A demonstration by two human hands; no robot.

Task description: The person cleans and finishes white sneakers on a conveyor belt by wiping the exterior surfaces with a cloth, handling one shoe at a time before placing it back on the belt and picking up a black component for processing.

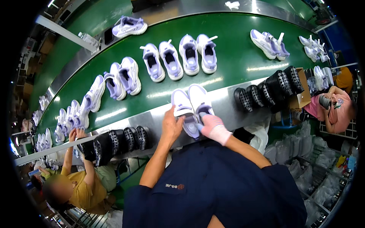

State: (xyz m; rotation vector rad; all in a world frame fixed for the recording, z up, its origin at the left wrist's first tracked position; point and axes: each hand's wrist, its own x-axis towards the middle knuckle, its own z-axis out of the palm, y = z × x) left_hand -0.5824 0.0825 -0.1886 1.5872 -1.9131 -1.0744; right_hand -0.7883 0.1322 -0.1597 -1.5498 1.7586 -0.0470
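A pair of white and lavender sneakers lies side by side on the metal ledge in front of me, toes pointing away. My bare left hand (pixel 172 124) is closed on the side of the left sneaker (pixel 180 98), its thumb by the opening. On my right hand (pixel 214 128) is a pink-and-white striped glove with pale blue fingertips. Its fingers bend in at the openings, between the left sneaker and the right sneaker (pixel 198 95), and press on the right one's collar. What the gloved fingertips touch inside is partly hidden.
Beyond the ledge, a green conveyor belt (pixel 232 49) carries several more sneakers (pixel 171 60). Rows of black dotted, rounded pieces stand on the ledge at left (pixel 129 138) and right (pixel 266 91). Co-workers sit at left (pixel 85 190) and right (pixel 338 110). Plastic-wrapped items (pixel 300 144) fill a rack at lower right.
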